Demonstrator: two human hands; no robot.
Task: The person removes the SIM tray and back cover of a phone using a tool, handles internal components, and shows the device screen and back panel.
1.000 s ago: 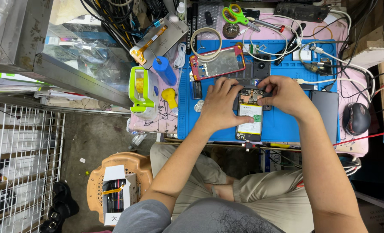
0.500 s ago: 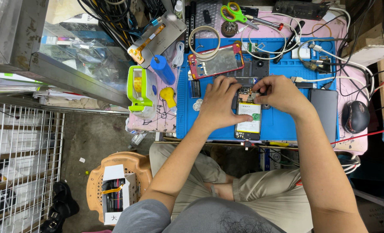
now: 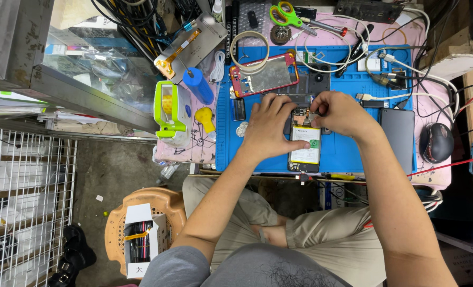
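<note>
An opened phone (image 3: 305, 146) with its back off lies on a blue work mat (image 3: 353, 149), its white battery showing. My left hand (image 3: 268, 127) grips the phone's left side and holds it flat. My right hand (image 3: 340, 111) pinches at the upper circuit area of the phone; whatever sits between the fingertips is too small to make out. A red phone frame (image 3: 264, 74) lies just beyond my hands.
A dark slab (image 3: 397, 139) and a black mouse (image 3: 436, 142) lie right of the mat. Green scissors (image 3: 285, 13), cable coils, a blue cylinder (image 3: 199, 85) and a green-framed tool (image 3: 168, 109) crowd the bench. A wooden stool with a box (image 3: 140, 234) stands below left.
My right hand's fingers have shifted slightly over the top of the phone. My left hand keeps its hold.
</note>
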